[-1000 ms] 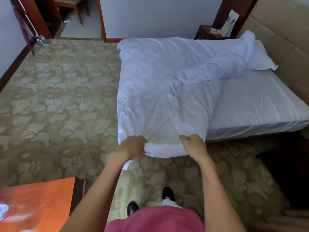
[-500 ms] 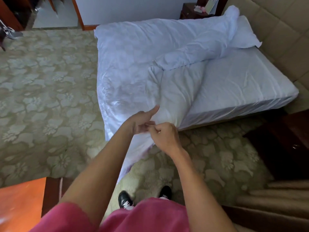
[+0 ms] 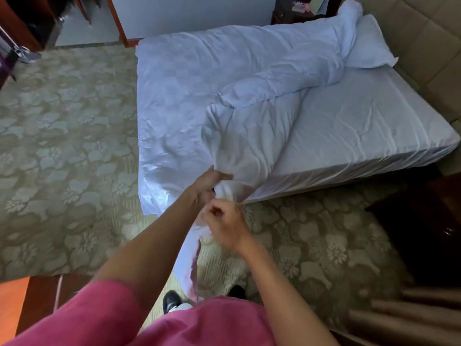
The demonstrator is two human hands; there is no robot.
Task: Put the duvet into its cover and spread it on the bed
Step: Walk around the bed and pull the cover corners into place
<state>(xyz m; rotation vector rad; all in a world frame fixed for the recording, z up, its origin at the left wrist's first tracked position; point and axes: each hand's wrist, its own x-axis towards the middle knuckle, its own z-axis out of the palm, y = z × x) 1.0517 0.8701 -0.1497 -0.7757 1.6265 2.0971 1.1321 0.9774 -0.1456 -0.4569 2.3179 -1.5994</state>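
A white duvet in its cover (image 3: 189, 91) lies over the left half of the bed (image 3: 361, 136) and hangs off the near corner toward the floor. One part is folded back in a long roll (image 3: 294, 68) running toward the headboard. My left hand (image 3: 208, 182) is shut on a bunched corner of the cover at the bed's near edge. My right hand (image 3: 224, 224) is just below it, fingers closed on the same hanging fabric. A strip of the cover drops down between my arms toward my shoes.
A white pillow (image 3: 369, 46) lies by the padded headboard (image 3: 424, 46). A dark nightstand (image 3: 289, 11) stands behind the bed. Dark furniture (image 3: 424, 226) stands at the right, an orange table corner (image 3: 12, 300) at lower left. Patterned carpet (image 3: 67, 146) covers the floor.
My hands came together from a wide two-handed hold on the duvet edge. They now bunch one corner, and the fabric hangs lower in front of me. The view shifted left and closer.
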